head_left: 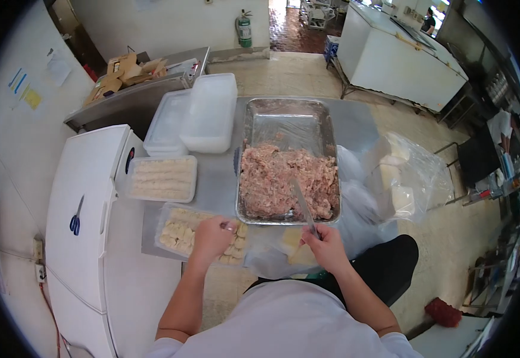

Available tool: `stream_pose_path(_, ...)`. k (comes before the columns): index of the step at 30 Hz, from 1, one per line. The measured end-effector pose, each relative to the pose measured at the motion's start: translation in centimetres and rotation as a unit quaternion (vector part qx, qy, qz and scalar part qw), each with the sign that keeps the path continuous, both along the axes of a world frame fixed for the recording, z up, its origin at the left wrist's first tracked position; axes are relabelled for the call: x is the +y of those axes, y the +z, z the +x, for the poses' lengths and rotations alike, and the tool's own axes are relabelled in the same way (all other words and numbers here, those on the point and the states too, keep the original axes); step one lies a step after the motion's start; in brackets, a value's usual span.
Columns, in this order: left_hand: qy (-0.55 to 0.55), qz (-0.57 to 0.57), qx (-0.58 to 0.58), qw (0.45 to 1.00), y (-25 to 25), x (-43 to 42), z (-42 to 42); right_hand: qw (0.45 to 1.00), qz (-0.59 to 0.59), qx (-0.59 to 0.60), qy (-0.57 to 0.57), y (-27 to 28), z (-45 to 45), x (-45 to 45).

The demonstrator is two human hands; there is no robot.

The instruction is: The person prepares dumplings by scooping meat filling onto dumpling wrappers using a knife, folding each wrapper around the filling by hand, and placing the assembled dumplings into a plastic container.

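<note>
My right hand [326, 246] grips a long flat metal knife [303, 204], its blade reaching over the ground meat mixture [284, 179] in a deep metal tray [241, 128]. Beneath that hand lie thin yellow wrapper sheets [288, 253] on clear plastic. My left hand [213, 240] is closed above a plastic container [163, 238] with rows of small pale dumplings [179, 230]. What its fingers hold, if anything, is too small to make out.
A filled plastic container [163, 179] and stacked translucent tubs [211, 113] stand at the back left. Bagged pale wrapper stacks [396, 179] lie at right. A white fridge [78, 238] with scissors [76, 218] on it flanks the metal table [355, 119].
</note>
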State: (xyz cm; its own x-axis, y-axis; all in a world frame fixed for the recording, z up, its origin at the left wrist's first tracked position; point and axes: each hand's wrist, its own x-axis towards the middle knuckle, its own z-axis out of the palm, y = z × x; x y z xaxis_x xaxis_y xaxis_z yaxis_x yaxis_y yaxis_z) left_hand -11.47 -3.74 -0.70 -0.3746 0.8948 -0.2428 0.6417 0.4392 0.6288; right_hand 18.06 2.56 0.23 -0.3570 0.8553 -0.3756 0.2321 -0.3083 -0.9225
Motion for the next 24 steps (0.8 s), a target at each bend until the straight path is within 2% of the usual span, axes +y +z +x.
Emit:
stream_pose_path(2,-0.055,0.049,-0.061,0.995,0.4,0.7,3.5,1.000,0.003,0.013,-0.019,-0.9,0.6,0.1)
stream_pose_path(4,-0.139,0.014,-0.098,0.985,-0.6,1.2,7.2,0.999,0.010,0.023,-0.037,-1.3,1.1,0.1)
stream_pose_path(7,-0.249,0.122,-0.015,0.961,-4.3,1.0,12.0,0.998,0.017,0.009,-0.058,-1.0,2.1,-0.1)
stream_pose_path(10,-0.249,0.166,0.022,0.954,-7.2,1.4,14.1,0.998,0.018,-0.027,-0.061,-0.2,3.1,-0.3)
stream_pose_path(13,-0.287,0.117,0.035,0.950,-8.0,1.9,13.7,0.997,0.025,-0.015,-0.078,-0.6,4.0,-0.4)
stream_pose_path(16,-0.264,0.224,-0.024,0.938,-7.4,1.7,12.6,0.994,0.037,-0.024,-0.097,-1.0,5.1,-0.4)
stream_pose_path(17,-0.190,0.176,-0.148,0.954,-7.1,1.6,12.4,0.993,0.046,-0.039,-0.100,-1.1,5.5,-0.2)
stream_pose_path(18,-0.111,0.125,-0.269,0.949,-6.8,1.4,12.2,0.992,0.054,-0.054,-0.101,-1.1,5.9,0.1)
stream_pose_path(19,-0.030,0.070,-0.383,0.921,-6.7,1.2,12.0,0.989,0.078,-0.090,-0.085,-1.3,6.4,0.4)
stream_pose_path(20,0.014,0.059,-0.492,0.868,-7.5,1.2,11.6,0.984,0.102,-0.127,-0.068,-1.4,6.9,0.9)
stream_pose_path(22,0.100,0.038,-0.685,0.721,-8.8,1.6,10.9,0.958,0.158,-0.238,-0.007,-0.8,7.3,1.7)
stream_pose_path(24,0.108,0.040,-0.748,0.653,-8.8,1.9,10.3,0.896,0.217,-0.380,0.076,0.2,7.4,2.3)
